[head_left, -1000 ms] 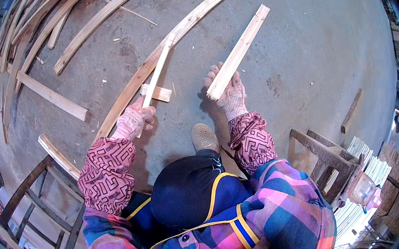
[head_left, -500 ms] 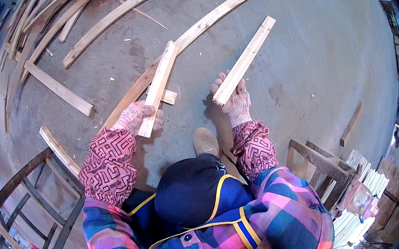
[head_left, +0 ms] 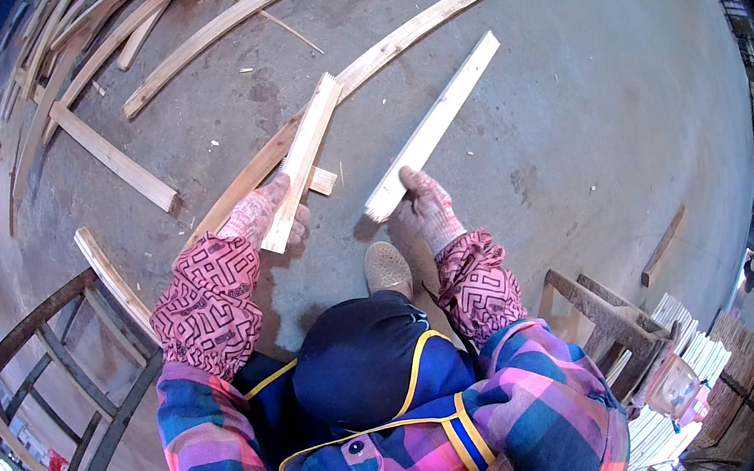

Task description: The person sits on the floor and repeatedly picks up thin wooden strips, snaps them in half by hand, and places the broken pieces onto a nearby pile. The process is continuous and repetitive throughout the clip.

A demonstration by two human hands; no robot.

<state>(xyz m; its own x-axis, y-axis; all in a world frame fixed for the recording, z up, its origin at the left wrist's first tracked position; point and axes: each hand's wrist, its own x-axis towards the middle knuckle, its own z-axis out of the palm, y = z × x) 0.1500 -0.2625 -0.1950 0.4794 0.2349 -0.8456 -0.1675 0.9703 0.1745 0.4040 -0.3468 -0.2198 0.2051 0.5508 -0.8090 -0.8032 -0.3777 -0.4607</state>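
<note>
My left hand [head_left: 273, 212], in a pale knitted glove, is closed around the near end of a flat wooden strip [head_left: 310, 149]. That strip slants up and away to the right. In my right hand [head_left: 427, 206], gloved the same way, a second wooden strip [head_left: 443, 117] is gripped near its lower end, with the thumb across its top. The two strips are apart, both angled toward the far right. Beneath the left strip lie a short wood offcut [head_left: 323, 181] and a long wooden batten [head_left: 426, 24] on the floor.
More battens [head_left: 83, 64] lie heaped at the far left. A metal rack [head_left: 64, 368] stands at my left, and a wooden stand [head_left: 607, 311] at my right beside stacked pale strips [head_left: 694, 361]. A lone wood piece [head_left: 664, 245] rests on the floor at the right.
The strip in my right hand has moved left and turned to show another face. My right thumb now lies over it. The left hand and its strip have barely moved.
</note>
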